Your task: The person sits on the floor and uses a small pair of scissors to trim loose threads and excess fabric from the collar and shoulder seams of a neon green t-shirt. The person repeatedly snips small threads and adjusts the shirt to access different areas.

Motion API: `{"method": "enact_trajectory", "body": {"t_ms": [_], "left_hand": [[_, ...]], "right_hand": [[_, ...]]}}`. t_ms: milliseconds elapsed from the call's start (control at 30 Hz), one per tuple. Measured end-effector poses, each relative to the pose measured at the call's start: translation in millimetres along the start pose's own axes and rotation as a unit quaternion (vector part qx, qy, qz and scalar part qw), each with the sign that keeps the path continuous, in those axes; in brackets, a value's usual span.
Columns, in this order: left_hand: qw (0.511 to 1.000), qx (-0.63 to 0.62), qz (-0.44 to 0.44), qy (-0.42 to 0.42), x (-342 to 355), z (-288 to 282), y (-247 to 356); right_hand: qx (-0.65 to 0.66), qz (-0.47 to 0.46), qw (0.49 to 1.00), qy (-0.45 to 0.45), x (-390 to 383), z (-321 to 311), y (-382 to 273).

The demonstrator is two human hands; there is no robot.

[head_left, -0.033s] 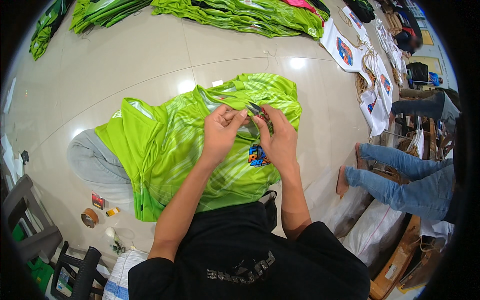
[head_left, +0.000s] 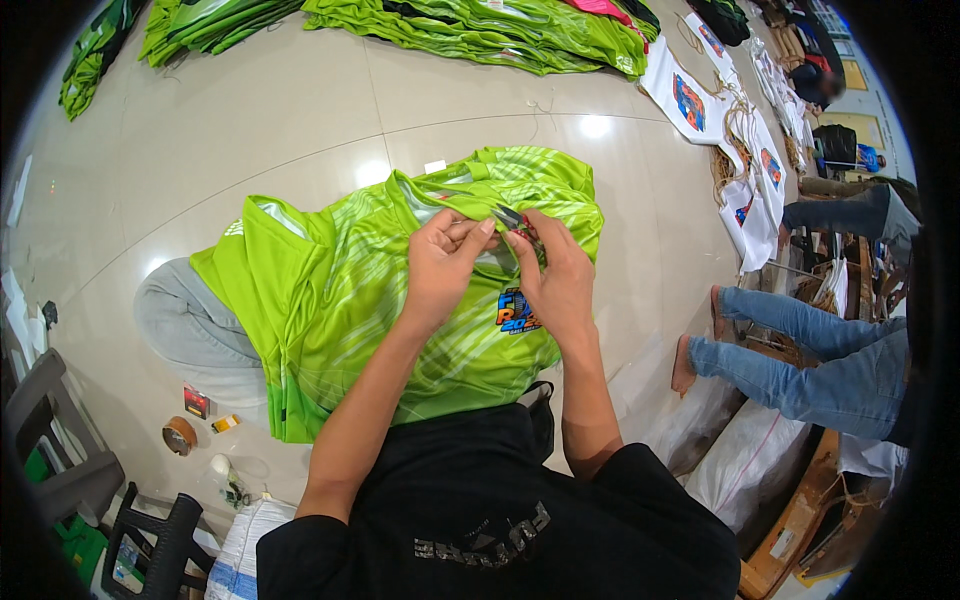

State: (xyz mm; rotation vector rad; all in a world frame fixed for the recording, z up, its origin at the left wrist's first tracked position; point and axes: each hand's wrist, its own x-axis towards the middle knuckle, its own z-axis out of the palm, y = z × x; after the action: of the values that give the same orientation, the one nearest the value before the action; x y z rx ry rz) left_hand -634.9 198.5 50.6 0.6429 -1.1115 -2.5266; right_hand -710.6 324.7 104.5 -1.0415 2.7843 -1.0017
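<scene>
A lime green jersey (head_left: 350, 300) with white streaks and a colourful chest print (head_left: 517, 312) is spread over my lap and grey-clad leg (head_left: 178, 320). At its neckline, my left hand (head_left: 442, 260) pinches the collar fabric between thumb and fingers; whether a thread is between them is too small to tell. My right hand (head_left: 548, 270) is closed on small thread snips (head_left: 511, 219) with dark blades and red on the handle, their tips right beside my left thumb and the collar. Part of the collar is hidden behind my fingers.
Piles of green jerseys (head_left: 460, 35) lie beyond on the tiled floor (head_left: 250, 120). White printed pieces with cords (head_left: 695, 100) lie right, near another person's legs (head_left: 780, 370) and white sacks (head_left: 735, 470). At left are a chair (head_left: 150, 540), a tape roll (head_left: 180, 435) and small packets (head_left: 197, 400).
</scene>
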Motion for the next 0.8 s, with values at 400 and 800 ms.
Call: {"method": "enact_trajectory", "body": {"t_ms": [400, 800], "left_hand": [[1.0, 0.013, -0.007, 0.002, -3.8, -3.2, -3.6], [0.998, 0.058, 0.008, 0.009, 3.8, -9.9, -15.1]], "right_hand": [[-0.008, 0.005, 1.0, -0.016, -3.5, -2.6, -1.1], [0.01, 0.023, 1.0, -0.013, 2.5, 0.0, -4.8]]}}
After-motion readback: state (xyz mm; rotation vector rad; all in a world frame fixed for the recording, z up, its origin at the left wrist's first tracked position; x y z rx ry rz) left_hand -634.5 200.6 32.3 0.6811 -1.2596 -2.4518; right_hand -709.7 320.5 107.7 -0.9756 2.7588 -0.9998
